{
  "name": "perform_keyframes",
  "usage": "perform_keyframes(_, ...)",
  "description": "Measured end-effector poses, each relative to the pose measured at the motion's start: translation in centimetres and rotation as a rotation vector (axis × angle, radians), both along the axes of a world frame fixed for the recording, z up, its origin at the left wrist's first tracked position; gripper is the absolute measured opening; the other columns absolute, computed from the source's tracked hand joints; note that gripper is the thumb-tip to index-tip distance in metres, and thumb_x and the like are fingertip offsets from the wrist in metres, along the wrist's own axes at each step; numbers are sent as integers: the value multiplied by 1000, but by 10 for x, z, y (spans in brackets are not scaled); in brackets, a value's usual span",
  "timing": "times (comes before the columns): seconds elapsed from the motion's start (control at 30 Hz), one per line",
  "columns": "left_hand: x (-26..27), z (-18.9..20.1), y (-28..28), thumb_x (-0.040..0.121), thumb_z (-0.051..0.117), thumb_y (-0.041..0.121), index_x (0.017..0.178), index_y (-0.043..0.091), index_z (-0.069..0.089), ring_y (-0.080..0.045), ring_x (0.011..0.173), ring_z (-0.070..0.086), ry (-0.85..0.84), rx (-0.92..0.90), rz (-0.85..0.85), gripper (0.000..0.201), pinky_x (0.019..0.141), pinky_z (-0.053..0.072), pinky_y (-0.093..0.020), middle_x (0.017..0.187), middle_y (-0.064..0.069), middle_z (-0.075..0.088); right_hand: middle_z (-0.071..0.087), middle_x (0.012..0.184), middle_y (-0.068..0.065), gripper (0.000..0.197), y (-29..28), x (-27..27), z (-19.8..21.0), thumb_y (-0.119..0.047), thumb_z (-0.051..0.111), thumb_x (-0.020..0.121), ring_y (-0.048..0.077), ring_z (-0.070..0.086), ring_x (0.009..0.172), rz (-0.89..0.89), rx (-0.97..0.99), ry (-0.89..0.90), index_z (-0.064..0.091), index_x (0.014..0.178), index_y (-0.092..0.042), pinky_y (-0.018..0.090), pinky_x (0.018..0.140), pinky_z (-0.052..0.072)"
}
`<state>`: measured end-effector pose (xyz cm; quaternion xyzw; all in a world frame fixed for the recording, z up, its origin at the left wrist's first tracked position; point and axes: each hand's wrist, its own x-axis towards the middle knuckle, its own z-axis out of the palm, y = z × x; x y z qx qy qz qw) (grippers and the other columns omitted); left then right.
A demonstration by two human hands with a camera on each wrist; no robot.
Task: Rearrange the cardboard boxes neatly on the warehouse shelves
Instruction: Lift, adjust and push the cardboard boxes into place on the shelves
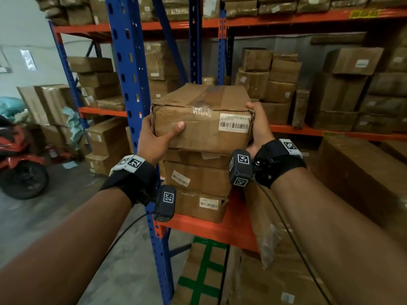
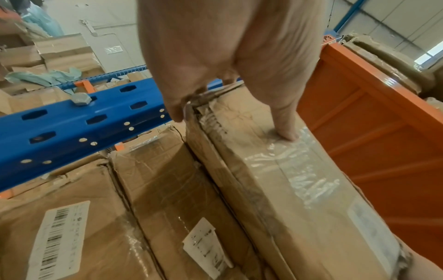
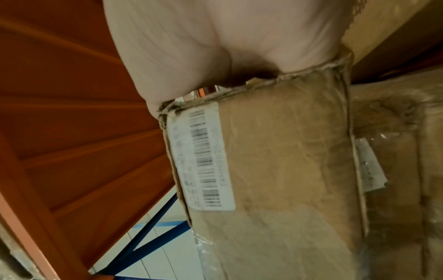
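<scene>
A worn brown cardboard box (image 1: 202, 115) with a white barcode label (image 1: 234, 124) tops a stack of two similar boxes (image 1: 198, 175) on the orange shelf (image 1: 211, 230). My left hand (image 1: 154, 137) grips its left end, thumb pressed flat on the front face. My right hand (image 1: 259, 124) grips the right end, with its thumb over the top corner. In the left wrist view the thumb (image 2: 285, 130) presses the taped box (image 2: 299, 189). The right wrist view shows my palm (image 3: 215, 47) against the labelled box (image 3: 287, 161). Whether the box rests on the stack I cannot tell.
A blue rack upright (image 1: 134, 106) stands close to the box's left end. More boxes (image 1: 277, 84) fill the middle shelf at the back right. A large carton (image 1: 363, 183) sits at right, a green-taped box (image 1: 204, 271) below the shelf, a red motorcycle (image 1: 19, 164) at left.
</scene>
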<state>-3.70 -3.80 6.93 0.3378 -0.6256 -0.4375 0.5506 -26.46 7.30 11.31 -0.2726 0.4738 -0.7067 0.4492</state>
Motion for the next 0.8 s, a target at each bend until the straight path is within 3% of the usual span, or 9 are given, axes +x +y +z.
perform_keyframes(0.1, -3, 1, -7, 63, 93, 72, 157, 26, 49, -20, 135, 64, -65, 8, 125, 113, 118, 54, -49, 149, 2, 64, 80, 125, 14, 64, -13, 4, 4, -65, 56, 96, 33, 77, 105, -32, 35, 66, 74, 135, -18, 46, 91, 63)
perform_keyframes(0.2, -7, 4, -13, 69, 89, 75, 160, 28, 49, -26, 141, 61, -118, 6, 208, 110, 120, 51, -52, 155, -1, 62, 80, 125, 15, 65, -32, -1, 8, -70, 56, 91, 35, 74, 120, -136, 91, 198, 77, 122, -17, 50, 111, 56)
perform_keyframes(0.33, -16, 6, -22, 84, 86, 65, 164, 23, 44, -32, 147, 57, -143, 14, 293, 100, 121, 48, -48, 161, -7, 58, 79, 114, 7, 50, -41, -7, 13, -66, 52, 100, 25, 71, 107, -115, 109, 300, 73, 112, -23, 39, 105, 55)
perform_keyframes(0.4, -19, 4, -22, 84, 85, 66, 164, 22, 43, -32, 146, 57, -143, 18, 316, 101, 120, 49, -47, 161, -9, 57, 77, 113, 4, 55, -40, -13, 11, -68, 51, 101, 23, 69, 106, -92, 105, 329, 71, 122, -23, 41, 107, 54)
perform_keyframes(0.47, -20, -1, -21, 83, 87, 65, 164, 22, 41, -32, 146, 56, -125, 34, 315, 103, 121, 49, -49, 160, -9, 53, 74, 126, 5, 69, -28, -19, 4, -75, 49, 99, 25, 67, 117, -71, 95, 350, 63, 144, -24, 46, 114, 49)
perform_keyframes(0.53, -20, -10, -19, 80, 89, 64, 163, 24, 40, -32, 145, 55, -117, 43, 314, 105, 121, 49, -52, 160, -9, 48, 69, 142, 6, 77, -14, -29, -8, -80, 49, 97, 28, 64, 127, -87, 111, 364, 57, 153, -28, 48, 108, 50)
perform_keyframes(0.6, -22, -21, -9, 78, 87, 66, 162, 25, 39, -34, 145, 54, -105, 54, 332, 104, 122, 47, -52, 159, -10, 45, 66, 145, 6, 74, 7, -41, -22, -78, 49, 97, 27, 63, 123, -159, 159, 411, 60, 151, -29, 40, 89, 47)
perform_keyframes(0.67, -30, -34, 5, 86, 82, 61, 159, 23, 39, -35, 145, 51, -80, 75, 356, 93, 123, 43, -46, 158, -11, 41, 66, 143, 6, 67, 28, -55, -39, -73, 50, 100, 24, 65, 115, -227, 200, 492, 63, 148, -27, 38, 84, 46)
perform_keyframes(0.8, -57, -70, 48, 97, 76, 41, 150, 18, 45, -32, 133, 55, -56, 71, 323, 65, 109, 43, -39, 138, -2, 39, 75, 99, -4, 32, 78, -78, -76, -55, 56, 104, 11, 69, 91, -313, 276, 595, 72, 98, -29, 29, 77, 49)
